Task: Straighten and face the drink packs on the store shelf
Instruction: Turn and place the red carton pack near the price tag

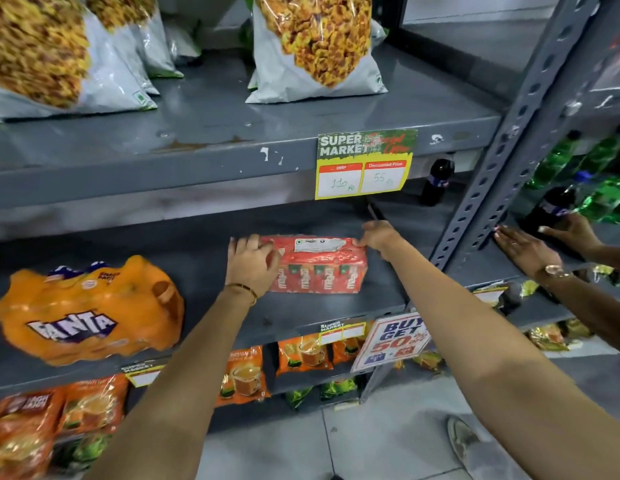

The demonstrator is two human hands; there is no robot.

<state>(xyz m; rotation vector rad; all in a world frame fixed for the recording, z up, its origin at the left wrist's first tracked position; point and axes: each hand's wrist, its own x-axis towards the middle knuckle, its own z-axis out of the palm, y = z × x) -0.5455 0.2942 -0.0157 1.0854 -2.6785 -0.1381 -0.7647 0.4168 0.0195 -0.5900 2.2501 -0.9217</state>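
A red shrink-wrapped pack of small juice cartons (322, 268) stands on the grey middle shelf (381, 289), its front facing me. My left hand (251, 263) grips the pack's left end, fingers wrapped over the top corner. My right hand (379, 235) holds the top right corner from behind. An orange Fanta multipack (83, 313) lies tilted at the shelf's left, overhanging the front edge.
Snack bags (315, 46) sit on the shelf above, with a price tag (365, 164) on its edge. A dark cola bottle (436, 183) stands at the back right. Another person's hands (530, 251) touch bottles on the neighbouring rack. Tea packets fill the lower shelves.
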